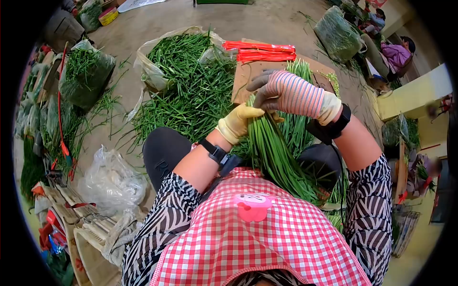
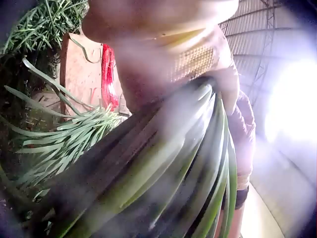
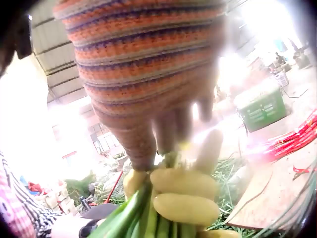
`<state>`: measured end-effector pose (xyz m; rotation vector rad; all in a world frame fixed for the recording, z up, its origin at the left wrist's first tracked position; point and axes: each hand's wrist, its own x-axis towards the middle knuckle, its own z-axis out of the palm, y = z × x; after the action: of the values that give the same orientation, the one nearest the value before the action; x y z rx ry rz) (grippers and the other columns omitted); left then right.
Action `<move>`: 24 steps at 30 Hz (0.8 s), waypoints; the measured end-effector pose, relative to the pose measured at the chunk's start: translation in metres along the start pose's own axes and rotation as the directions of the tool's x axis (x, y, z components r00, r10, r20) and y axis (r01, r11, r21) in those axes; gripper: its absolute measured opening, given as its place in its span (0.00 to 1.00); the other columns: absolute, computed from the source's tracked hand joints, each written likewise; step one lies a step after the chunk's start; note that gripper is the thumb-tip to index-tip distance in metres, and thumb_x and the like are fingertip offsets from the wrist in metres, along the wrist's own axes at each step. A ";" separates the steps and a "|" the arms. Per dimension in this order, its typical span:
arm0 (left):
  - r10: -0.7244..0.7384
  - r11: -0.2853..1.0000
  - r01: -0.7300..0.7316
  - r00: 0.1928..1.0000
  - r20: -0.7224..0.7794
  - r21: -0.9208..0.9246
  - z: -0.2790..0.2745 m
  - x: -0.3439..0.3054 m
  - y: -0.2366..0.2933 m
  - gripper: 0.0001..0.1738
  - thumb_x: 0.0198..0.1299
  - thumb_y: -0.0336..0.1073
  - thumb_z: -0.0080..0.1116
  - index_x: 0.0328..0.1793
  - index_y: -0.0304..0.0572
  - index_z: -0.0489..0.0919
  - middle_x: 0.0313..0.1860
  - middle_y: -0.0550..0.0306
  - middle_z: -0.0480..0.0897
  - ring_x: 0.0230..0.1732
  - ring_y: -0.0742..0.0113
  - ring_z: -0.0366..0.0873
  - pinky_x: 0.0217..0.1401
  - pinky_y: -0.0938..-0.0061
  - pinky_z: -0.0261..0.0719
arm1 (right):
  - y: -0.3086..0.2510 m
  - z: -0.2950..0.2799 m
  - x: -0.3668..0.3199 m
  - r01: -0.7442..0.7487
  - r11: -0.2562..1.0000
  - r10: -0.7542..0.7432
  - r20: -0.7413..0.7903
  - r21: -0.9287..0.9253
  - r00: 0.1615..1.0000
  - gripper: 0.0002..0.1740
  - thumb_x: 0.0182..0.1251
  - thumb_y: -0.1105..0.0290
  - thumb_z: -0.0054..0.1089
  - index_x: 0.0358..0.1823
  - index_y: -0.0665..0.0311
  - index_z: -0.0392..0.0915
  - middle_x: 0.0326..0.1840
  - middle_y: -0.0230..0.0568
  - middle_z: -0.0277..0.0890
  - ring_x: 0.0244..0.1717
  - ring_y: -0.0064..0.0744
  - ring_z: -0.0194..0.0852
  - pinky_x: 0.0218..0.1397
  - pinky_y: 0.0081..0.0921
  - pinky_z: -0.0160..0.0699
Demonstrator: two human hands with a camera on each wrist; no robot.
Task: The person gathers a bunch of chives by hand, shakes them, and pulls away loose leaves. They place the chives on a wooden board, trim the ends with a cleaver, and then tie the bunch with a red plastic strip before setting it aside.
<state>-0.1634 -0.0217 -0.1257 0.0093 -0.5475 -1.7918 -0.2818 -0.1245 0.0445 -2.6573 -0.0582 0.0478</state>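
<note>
A thick bundle of long green stalks [image 1: 274, 152] stands upright over my lap. My left hand [image 1: 237, 122], in a yellow glove, grips the bundle [image 2: 163, 173] near its top, fingers [image 3: 185, 208] curled round the stalks [image 3: 143, 215]. My right hand [image 1: 286, 93], in a striped knit glove, rests over the bundle's top just above the left hand, fingers [image 3: 173, 126] curled down onto the stalk ends. The left wrist view is blurred by the glove [image 2: 198, 59] close to the lens.
A heap of loose green stalks [image 1: 191, 86] in an open plastic bag lies ahead. Red ties [image 1: 265, 51] lie on a cardboard sheet [image 1: 245, 76] with more stalks. Bagged greens [image 1: 86, 76] and a crumpled plastic bag [image 1: 112, 183] are at left. People [image 1: 396, 52] sit at far right.
</note>
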 end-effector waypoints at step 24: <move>0.023 0.842 0.227 0.891 -0.454 0.489 -0.017 -0.010 -0.019 0.29 0.75 0.36 0.54 0.80 0.43 0.66 0.77 0.52 0.72 0.75 0.65 0.72 0.73 0.68 0.77 | 0.004 0.040 0.011 -0.437 0.900 0.415 0.275 0.018 0.867 0.42 0.73 0.32 0.53 0.70 0.61 0.77 0.55 0.58 0.85 0.58 0.56 0.84 0.62 0.44 0.81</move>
<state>-0.1728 -0.0149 -0.1507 0.8354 -0.6996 -1.6128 -0.2728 -0.1090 0.0064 -2.5144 0.4390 0.5406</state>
